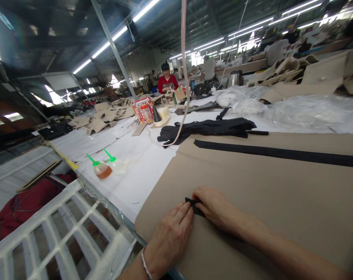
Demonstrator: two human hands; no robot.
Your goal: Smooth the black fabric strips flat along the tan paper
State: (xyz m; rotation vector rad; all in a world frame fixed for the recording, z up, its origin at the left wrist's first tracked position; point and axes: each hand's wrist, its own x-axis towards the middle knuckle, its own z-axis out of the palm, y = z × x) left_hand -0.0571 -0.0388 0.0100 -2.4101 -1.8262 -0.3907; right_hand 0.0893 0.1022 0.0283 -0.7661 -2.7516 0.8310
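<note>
Right hand (213,206) has its fingers curled onto a short black strip (197,210), pinching it; left hand (176,229) has its fingertips on the same strip, can't tell if gripping. Strip is on the brown sheet (252,182), near the table edge. Long black strip (278,152) lies farther back on the sheet, black strip pile (211,128) just beyond.

White table (135,182) bearing tan sheet (260,186), black strips (217,127), two bottles (102,170) (green-tipped)
</note>
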